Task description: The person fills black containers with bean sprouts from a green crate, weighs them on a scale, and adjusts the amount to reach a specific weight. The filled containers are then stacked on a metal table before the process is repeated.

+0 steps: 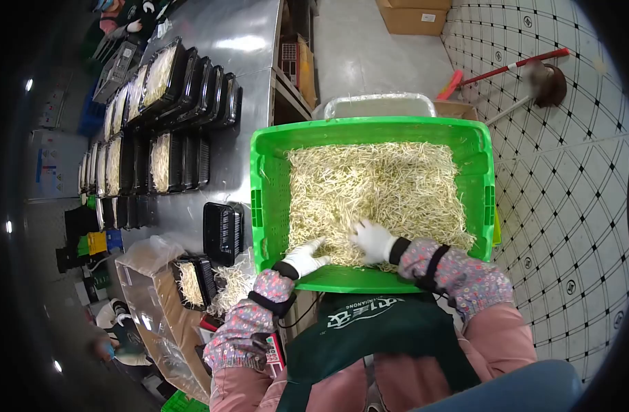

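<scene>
A green plastic crate (373,126) stands in front of me, holding a thick bed of bean sprouts (379,182). My left hand (303,259), in a white glove, rests at the crate's near left edge with its fingers spread against the sprouts. To its right, my gloved right hand (373,241) reaches into the near middle of the bed. Its fingers look apart, and their tips partly sink among the sprouts. Left of the crate, a black tray (190,284) contains sprouts, with a loose heap of sprouts (232,288) beside it.
Empty black trays (223,233) are stacked on the steel table (239,51). Several filled trays (161,75) stand in rows farther left. A cardboard box lined with plastic (165,316) is at lower left. Other people (125,326) work at the far left. A red-handled tool (513,65) leans right.
</scene>
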A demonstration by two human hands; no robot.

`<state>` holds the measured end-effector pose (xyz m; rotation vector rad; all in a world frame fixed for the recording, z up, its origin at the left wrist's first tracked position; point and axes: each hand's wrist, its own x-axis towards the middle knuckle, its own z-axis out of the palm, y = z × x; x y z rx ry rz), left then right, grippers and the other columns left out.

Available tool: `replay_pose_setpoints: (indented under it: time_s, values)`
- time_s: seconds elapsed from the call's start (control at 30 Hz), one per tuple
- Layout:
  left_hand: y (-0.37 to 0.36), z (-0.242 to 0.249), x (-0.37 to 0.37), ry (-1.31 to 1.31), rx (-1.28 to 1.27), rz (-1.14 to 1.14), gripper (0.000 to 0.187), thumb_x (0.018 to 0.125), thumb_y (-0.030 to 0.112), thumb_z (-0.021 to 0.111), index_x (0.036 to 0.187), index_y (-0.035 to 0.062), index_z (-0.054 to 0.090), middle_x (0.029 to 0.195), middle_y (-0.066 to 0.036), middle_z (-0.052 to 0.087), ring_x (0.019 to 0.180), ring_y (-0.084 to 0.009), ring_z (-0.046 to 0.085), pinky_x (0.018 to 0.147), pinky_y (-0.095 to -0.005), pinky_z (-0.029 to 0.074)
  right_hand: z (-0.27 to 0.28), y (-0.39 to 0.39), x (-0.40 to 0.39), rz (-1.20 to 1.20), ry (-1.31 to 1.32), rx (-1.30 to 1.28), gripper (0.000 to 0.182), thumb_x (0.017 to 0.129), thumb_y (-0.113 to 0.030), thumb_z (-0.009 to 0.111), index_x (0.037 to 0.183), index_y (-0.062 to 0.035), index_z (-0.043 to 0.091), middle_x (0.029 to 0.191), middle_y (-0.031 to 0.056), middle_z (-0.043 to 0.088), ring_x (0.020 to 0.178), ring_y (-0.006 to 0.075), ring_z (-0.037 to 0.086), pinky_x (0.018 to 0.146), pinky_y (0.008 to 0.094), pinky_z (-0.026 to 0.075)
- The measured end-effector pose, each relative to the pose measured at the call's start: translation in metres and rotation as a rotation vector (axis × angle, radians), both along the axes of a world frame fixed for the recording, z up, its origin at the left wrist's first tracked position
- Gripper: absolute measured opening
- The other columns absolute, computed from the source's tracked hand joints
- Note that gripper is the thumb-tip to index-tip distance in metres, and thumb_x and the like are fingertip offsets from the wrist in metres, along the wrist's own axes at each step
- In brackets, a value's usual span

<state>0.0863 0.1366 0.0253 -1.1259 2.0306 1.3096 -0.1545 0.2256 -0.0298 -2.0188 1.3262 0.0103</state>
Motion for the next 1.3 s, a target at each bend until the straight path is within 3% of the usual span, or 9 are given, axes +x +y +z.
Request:
replay_pose_setpoints:
  time_s: [0.3,0.37,0.5,0.77,0.87,0.9,1.0,1.17,1.3]
  values:
    - [0.017,0.025,0.053,0.137,-0.197,0.164,0.06,0.089,0.039,0.065,0.141,0.0155,0.047,0.133,-0.028,0.052,0.126,-0.0393,0.05,0.105,-0.0397,0.041,0.017,0.01,0.01,0.141,0.266,-0.303,0.081,0.067,-0.019,0.075,0.141,-0.0213,0.042,0.141,0.0161,0.038,0.121,0.042,0.044,0.085,0.056,0.048]
    - [0.026,0.016,0.061,0.181,-0.238,0.182,0.057,0.089,0.037,0.065,0.139,0.0164,0.05,0.13,-0.027,0.055,0.121,-0.0397,0.054,0.102,-0.0403,0.044,0.023,-0.006,0.007,0.198,0.184,-0.039,0.079,0.069,-0.015,0.073,0.141,-0.0216,0.042,0.138,0.0155,0.04,0.117,0.0416,0.046,0.079,0.0529,0.051]
    - [0.037,0.016,0.057,0.252,-0.383,0.279,0.047,0.088,0.033,0.066,0.132,0.0168,0.058,0.12,-0.024,0.062,0.112,-0.0381,0.06,0.096,-0.0401,0.049,-0.014,-0.022,0.004,0.117,0.058,-0.058,0.057,0.069,-0.01,0.07,0.125,-0.0157,0.058,0.118,0.0161,0.051,0.105,0.0391,0.053,0.071,0.0448,0.054]
    - [0.039,0.024,0.045,0.316,-0.594,0.354,0.034,0.087,0.024,0.066,0.12,0.0143,0.065,0.105,-0.014,0.068,0.098,-0.0321,0.065,0.087,-0.0376,0.052,0.01,-0.051,-0.028,-0.285,-0.251,0.237,0.051,0.071,-0.007,0.06,0.121,-0.0084,0.061,0.107,0.0207,0.065,0.1,0.0385,0.061,0.086,0.0408,0.052]
    - [0.038,0.026,0.042,0.251,-0.545,0.375,0.035,0.087,0.026,0.065,0.119,0.0127,0.066,0.113,-0.014,0.067,0.107,-0.0301,0.063,0.094,-0.0363,0.05,0.087,-0.047,-0.062,-0.695,-0.459,0.543,0.039,0.079,-0.006,0.064,0.117,-0.004,0.065,0.102,0.0129,0.071,0.092,0.0233,0.066,0.085,0.033,0.053]
    - [0.038,0.023,0.044,0.239,-0.536,0.374,0.035,0.087,0.026,0.065,0.119,0.0125,0.066,0.114,-0.014,0.067,0.108,-0.0301,0.063,0.094,-0.0361,0.049,0.082,-0.035,-0.08,-0.626,-0.588,0.213,0.045,0.078,-0.003,0.065,0.123,-0.0026,0.062,0.106,0.0134,0.07,0.097,0.0214,0.066,0.088,0.0289,0.052]
    - [0.038,0.02,0.045,0.2,-0.488,0.368,0.037,0.087,0.028,0.066,0.12,0.0123,0.065,0.116,-0.016,0.066,0.111,-0.0318,0.061,0.096,-0.0372,0.048,0.114,0.007,-0.151,-0.855,-1.032,0.115,0.045,0.075,-0.003,0.071,0.118,0.0052,0.061,0.111,0.0097,0.068,0.099,0.0144,0.063,0.088,0.0276,0.051]
    - [0.032,0.004,0.036,0.19,-0.391,0.36,0.049,0.082,0.025,0.072,0.128,0.0124,0.061,0.124,-0.018,0.063,0.119,-0.0331,0.057,0.104,-0.0365,0.043,0.193,0.096,-0.257,-1.285,-0.871,-0.287,0.037,0.08,-0.006,0.066,0.115,0.0034,0.059,0.105,0.0091,0.068,0.094,0.0141,0.067,0.082,0.0279,0.055]
    - [0.029,0.025,-0.024,0.27,-0.306,0.151,0.064,0.081,0.028,0.073,0.138,0.0099,0.05,0.134,-0.021,0.054,0.124,-0.0335,0.052,0.107,-0.0367,0.039,0.137,0.187,-0.351,-1.508,-0.495,-0.501,0.047,0.075,0.005,0.062,0.122,0.0022,0.058,0.105,0.0054,0.069,0.089,0.0115,0.066,0.08,0.0246,0.053]
